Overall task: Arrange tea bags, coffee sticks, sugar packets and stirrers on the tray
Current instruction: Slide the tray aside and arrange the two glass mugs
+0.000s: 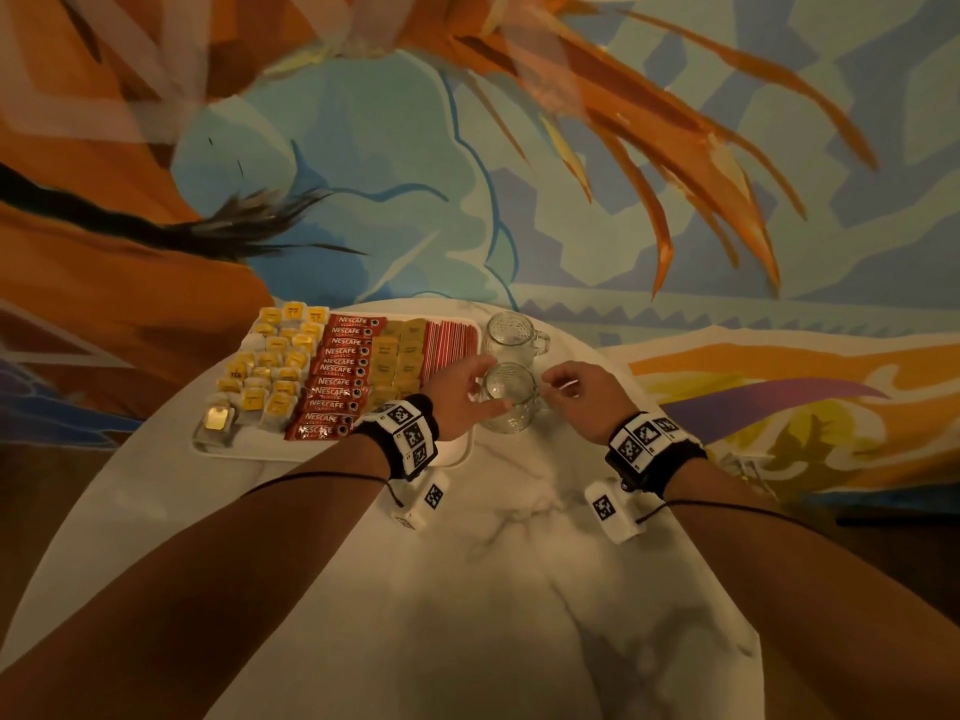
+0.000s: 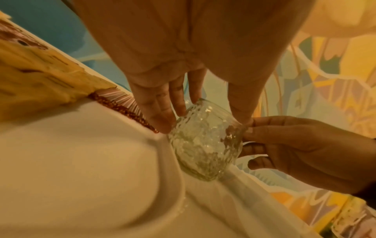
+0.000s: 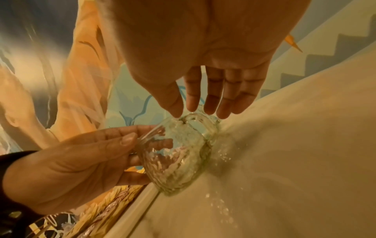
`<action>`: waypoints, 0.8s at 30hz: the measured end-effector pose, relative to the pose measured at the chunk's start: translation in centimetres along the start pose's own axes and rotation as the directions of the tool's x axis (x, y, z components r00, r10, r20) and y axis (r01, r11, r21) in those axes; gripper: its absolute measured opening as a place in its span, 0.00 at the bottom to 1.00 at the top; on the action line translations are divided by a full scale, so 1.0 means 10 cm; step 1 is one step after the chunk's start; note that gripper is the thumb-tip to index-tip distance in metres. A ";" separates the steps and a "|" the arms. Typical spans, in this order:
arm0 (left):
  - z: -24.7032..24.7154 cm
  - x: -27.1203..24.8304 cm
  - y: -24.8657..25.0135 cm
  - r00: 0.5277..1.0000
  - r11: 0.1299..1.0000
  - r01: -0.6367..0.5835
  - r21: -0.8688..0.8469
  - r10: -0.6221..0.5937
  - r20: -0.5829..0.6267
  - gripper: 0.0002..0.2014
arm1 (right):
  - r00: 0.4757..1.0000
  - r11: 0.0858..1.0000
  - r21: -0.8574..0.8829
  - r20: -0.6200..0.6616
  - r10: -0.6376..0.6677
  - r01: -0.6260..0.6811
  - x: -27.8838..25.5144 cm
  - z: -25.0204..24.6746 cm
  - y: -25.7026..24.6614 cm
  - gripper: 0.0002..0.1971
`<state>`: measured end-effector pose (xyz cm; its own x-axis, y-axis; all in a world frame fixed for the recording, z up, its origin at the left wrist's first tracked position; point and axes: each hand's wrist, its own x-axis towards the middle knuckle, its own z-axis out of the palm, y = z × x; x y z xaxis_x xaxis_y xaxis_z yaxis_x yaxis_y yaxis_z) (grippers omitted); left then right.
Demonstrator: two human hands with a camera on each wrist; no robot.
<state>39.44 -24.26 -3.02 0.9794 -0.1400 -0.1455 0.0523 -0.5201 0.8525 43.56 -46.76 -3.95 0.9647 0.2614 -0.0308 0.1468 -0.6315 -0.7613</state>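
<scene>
On the white tray [image 1: 332, 454] lie yellow tea bags [image 1: 270, 366], red coffee sticks [image 1: 340, 376], tan sugar packets [image 1: 400, 356] and striped stirrers [image 1: 449, 345], in columns from left to right. A textured glass mug [image 1: 511, 407] stands on the table just off the tray's right edge. My left hand [image 1: 485, 387] wraps thumb and fingers round the mug [image 2: 205, 145]. My right hand [image 1: 556, 384] is on its far side, fingers nearly straight, tips at the rim and handle [image 3: 195, 111].
A second glass mug [image 1: 511, 337] stands just behind the first, beside the stirrers. The round white marble table [image 1: 519, 563] reaches towards me; a painted patterned floor surrounds it. Its right edge runs close to my right wrist.
</scene>
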 end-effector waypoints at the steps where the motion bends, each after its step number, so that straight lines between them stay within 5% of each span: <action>1: 0.01 0.00 -0.01 1.000 1.000 -0.009 -0.010 0.009 -0.010 0.34 | 1.000 1.000 -0.005 -0.001 -0.002 0.002 -0.02 0.01 0.00 0.04; 24: -0.07 0.05 0.08 0.998 0.996 0.063 -0.060 -0.064 -0.020 0.37 | 0.998 0.998 -0.058 -0.071 0.003 -0.007 0.00 -0.11 -0.27 0.04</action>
